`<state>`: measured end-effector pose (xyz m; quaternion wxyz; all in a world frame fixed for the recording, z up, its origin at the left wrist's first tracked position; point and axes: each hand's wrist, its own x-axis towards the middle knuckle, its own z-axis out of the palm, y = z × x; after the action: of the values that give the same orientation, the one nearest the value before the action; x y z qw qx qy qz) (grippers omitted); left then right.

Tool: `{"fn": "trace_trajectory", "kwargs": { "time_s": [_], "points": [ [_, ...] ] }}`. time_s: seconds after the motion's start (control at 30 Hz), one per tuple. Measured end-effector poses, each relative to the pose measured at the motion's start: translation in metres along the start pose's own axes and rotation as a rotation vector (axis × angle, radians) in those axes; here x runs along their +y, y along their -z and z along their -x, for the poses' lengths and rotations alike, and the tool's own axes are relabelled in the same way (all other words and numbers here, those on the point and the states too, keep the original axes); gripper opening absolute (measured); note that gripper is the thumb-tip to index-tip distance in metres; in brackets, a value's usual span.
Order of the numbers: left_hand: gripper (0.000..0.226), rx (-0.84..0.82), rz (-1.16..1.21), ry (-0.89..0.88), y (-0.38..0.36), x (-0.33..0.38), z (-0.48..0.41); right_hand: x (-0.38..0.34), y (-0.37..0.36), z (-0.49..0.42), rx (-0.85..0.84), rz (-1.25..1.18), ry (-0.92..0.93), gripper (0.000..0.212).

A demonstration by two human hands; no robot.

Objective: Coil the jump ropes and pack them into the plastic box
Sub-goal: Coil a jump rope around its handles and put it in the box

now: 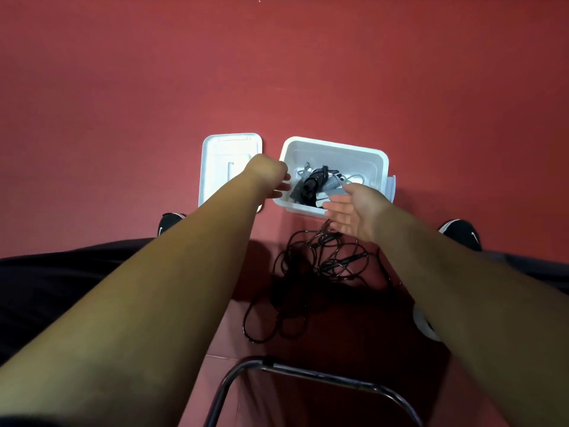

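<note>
Head view – A: where's the plastic box?
B: On the red floor, centre of frame, ahead of the person. White, open top. Its lid lies flat just to its left, with a small gap between them.
A: Contents?
B: Packed jump ropes in the near half of the box: a black bundle in the middle, grey ribbed handles either side. Can't count them.
A: Hands?
B: Left hand is at the box's left rim, back toward the camera, fingers loose and pointing into the box. It grips nothing I can see. Right hand is over the near rim at the right, palm up, fingers spread wide, empty. Its fingertips are close to a grey handle; I can't tell whether they touch it.
A: Anything still outside?
B: Yes. A loose black rope lies tangled on the floor, uncoiled, just on the near side of the box, between the two forearms.
A: Rest of the scene?
B: Black shoes, left shoe and right shoe, flank the box. A metal tube frame sits at the bottom, nearest the camera. A white round thing is half hidden behind the right forearm; can't identify it.
</note>
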<state>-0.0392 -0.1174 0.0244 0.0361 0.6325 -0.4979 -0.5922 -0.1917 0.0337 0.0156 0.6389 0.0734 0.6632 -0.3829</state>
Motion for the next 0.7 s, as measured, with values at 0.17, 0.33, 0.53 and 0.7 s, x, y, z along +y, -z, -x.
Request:
{"fn": "trace_trajectory", "kwargs": {
  "time_s": [0.17,0.33,0.53,0.7],
  "points": [
    [0.018,-0.028,-0.067,0.02,-0.008,-0.006,0.02,0.017,0.009,0.003,-0.01,0.109,-0.052,0.038],
    [0.019,-0.077,-0.238,0.084,-0.032,-0.06,0.019,0.051,0.015,-0.003,-0.036,0.282,-0.157,0.032],
    [0.039,-0.237,-0.771,-0.015,-0.053,-0.128,0.01,0.088,0.026,-0.026,0.004,0.361,-0.212,0.032],
    [0.033,-0.374,-0.775,0.046,-0.055,-0.151,-0.005,0.089,0.026,-0.039,-0.001,0.41,-0.221,0.031]
  ]
}}
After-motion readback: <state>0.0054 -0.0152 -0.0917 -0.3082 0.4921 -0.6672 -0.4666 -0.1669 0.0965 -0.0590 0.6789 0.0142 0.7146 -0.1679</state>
